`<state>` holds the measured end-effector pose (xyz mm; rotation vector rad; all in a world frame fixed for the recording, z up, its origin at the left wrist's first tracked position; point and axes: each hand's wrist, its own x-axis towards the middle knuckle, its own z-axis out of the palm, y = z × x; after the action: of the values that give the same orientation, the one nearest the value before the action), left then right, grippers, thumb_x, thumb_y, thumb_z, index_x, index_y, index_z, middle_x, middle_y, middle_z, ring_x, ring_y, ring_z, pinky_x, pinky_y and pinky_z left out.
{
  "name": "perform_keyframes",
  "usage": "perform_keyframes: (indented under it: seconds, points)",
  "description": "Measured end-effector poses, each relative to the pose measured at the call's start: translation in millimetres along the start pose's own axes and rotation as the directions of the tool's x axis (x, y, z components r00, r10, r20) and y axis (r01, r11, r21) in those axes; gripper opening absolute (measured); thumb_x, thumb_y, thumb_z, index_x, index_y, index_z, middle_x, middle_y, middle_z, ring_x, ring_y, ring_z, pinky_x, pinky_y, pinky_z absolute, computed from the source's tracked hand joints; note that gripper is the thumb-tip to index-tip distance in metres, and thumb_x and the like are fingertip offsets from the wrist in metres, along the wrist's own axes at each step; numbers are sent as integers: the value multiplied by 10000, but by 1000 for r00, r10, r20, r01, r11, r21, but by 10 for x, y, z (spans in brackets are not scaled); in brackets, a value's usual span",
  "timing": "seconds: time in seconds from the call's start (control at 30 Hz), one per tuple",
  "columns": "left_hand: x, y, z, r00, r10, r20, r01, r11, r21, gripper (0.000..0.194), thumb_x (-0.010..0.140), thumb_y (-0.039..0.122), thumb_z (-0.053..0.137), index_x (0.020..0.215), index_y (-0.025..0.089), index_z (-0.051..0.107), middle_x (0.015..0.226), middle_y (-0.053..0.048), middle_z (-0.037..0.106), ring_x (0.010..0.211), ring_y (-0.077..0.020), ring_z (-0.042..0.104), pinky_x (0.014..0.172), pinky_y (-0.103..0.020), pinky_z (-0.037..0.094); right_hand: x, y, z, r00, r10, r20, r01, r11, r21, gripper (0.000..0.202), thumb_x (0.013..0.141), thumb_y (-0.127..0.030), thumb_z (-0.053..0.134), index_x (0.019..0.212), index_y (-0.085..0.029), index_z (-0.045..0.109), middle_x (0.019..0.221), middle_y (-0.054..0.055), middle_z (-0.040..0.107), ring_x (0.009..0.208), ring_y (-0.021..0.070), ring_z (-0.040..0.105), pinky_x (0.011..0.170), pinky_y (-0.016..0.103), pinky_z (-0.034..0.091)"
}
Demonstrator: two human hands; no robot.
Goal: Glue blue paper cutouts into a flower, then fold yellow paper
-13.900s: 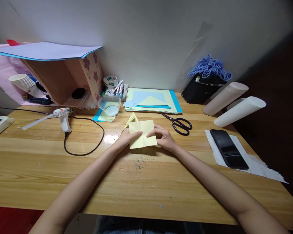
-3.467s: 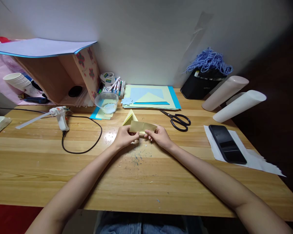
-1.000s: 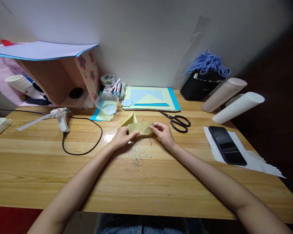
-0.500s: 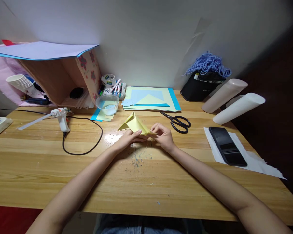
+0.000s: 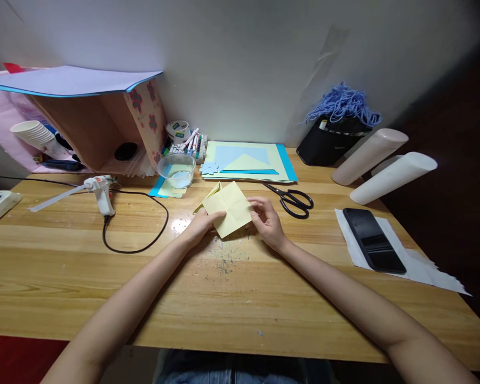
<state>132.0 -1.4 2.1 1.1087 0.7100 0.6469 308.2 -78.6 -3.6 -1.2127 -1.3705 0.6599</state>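
A creased yellow paper (image 5: 232,205) is spread into a flat diamond above the table. My left hand (image 5: 202,226) grips its left corner, thumb on top and the other fingers hidden beneath. At the right corner my right hand (image 5: 266,221) pinches the edge between thumb and fingers. Behind the paper's left side, another folded yellow part (image 5: 212,193) stands up; whether it is joined to the diamond cannot be made out. Small blue scraps (image 5: 225,258) lie on the wood just in front of the hands.
Black scissors (image 5: 292,201) lie right of the hands. A glue gun (image 5: 101,194) and its looped cable are left. Behind are a clear bowl (image 5: 176,169) and stacked paper (image 5: 286,162). A phone (image 5: 373,240) and white rolls (image 5: 394,177) are at the right.
The yellow paper has gone from a folded, tented shape to a flat diamond facing up. My left hand has shifted slightly left, and my right hand's fingers are now at the diamond's right corner.
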Motion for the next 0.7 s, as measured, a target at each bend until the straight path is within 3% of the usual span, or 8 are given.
perform_keyframes:
  seconds: [0.07, 0.17, 0.3, 0.4, 0.47, 0.57, 0.7]
  points:
    - [7, 15, -30, 1000, 7, -24, -3, 988, 153, 472, 679, 297, 660, 1101, 117, 549, 1091, -136, 621, 949, -250, 595, 770, -339, 492, 45, 5, -86, 979, -116, 165, 135, 985, -106, 275, 785, -133, 387, 918, -226, 609, 909, 46, 594, 851, 183, 567, 725, 319, 466]
    - [17, 41, -68, 998, 51, -42, -30, 918, 396, 431, 662, 307, 662, 1037, 111, 580, 1057, -119, 632, 919, -243, 594, 744, -325, 485, 136, 8, -226, 929, -157, 336, 220, 962, -160, 354, 741, -89, 393, 944, -230, 646, 911, 47, 633, 845, 186, 574, 734, 324, 454]
    - [0, 63, -89, 965, 256, -46, -155, 707, 690, 464, 660, 322, 660, 1073, 143, 546, 933, -72, 642, 800, -196, 596, 672, -290, 474, 234, 35, -385, 864, -118, 489, 257, 939, -228, 195, 733, -184, 557, 885, -226, 671, 846, 48, 647, 782, 180, 577, 700, 307, 456]
    - [-14, 59, -106, 936, 352, -17, -192, 548, 814, 566, 681, 308, 645, 1190, 173, 437, 903, -46, 611, 745, -164, 579, 665, -289, 469, 272, 88, -468, 866, -70, 496, 205, 953, -224, 138, 695, -286, 661, 802, -200, 679, 764, 44, 637, 693, 161, 566, 633, 279, 445]
    - [-9, 48, -124, 900, 436, 14, -228, 443, 867, 573, 694, 278, 634, 1211, 183, 407, 1026, -73, 570, 890, -188, 560, 774, -323, 458, 283, 126, -499, 863, -28, 505, 153, 966, -209, 152, 681, -322, 687, 753, -188, 680, 715, 35, 616, 646, 145, 543, 586, 260, 423]
    - [17, 32, -158, 857, 509, 77, -255, 290, 922, 406, 751, 242, 570, 1140, 175, 473, 1135, -105, 504, 1071, -229, 478, 900, -372, 400, 283, 158, -506, 849, 17, 527, 111, 971, -210, 191, 648, -367, 717, 710, -189, 687, 705, 22, 560, 635, 131, 504, 554, 247, 401]
    - [65, 10, -219, 864, 483, 145, -256, 173, 951, 261, 836, 230, 449, 1075, 176, 538, 1127, -111, 515, 1077, -233, 478, 903, -374, 394, 267, 156, -477, 878, -45, 476, 178, 955, -237, 186, 607, -387, 749, 679, -221, 706, 835, 37, 488, 820, 173, 493, 718, 301, 431]
